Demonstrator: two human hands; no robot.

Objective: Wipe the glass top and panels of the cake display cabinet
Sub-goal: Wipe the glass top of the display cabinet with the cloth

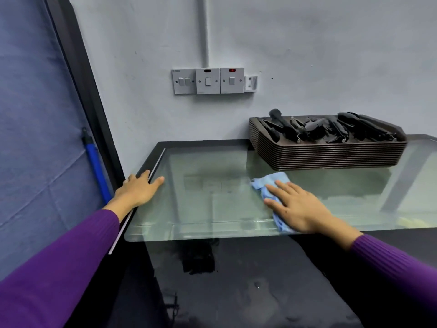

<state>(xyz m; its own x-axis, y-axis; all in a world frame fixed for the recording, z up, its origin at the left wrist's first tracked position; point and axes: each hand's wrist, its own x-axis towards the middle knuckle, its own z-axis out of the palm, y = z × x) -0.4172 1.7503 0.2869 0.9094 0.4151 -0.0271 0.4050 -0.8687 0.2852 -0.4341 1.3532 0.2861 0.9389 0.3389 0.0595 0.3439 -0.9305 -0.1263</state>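
Glass top (212, 209) is left bare between the two hands. Brown trays (331, 153) are stacked at its back edge, filled with black tongs (331, 129). Blue cloth (272, 183) is pressed flat by the spread right hand (298, 208). Left edge is touched by the flat, empty left hand (139, 189).

Head view, downward onto glass top (212, 204)

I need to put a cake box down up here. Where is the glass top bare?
Bare between the left hand at the left edge and the blue cloth under the right hand. Crowded at back right: stacked trays holding black tongs.
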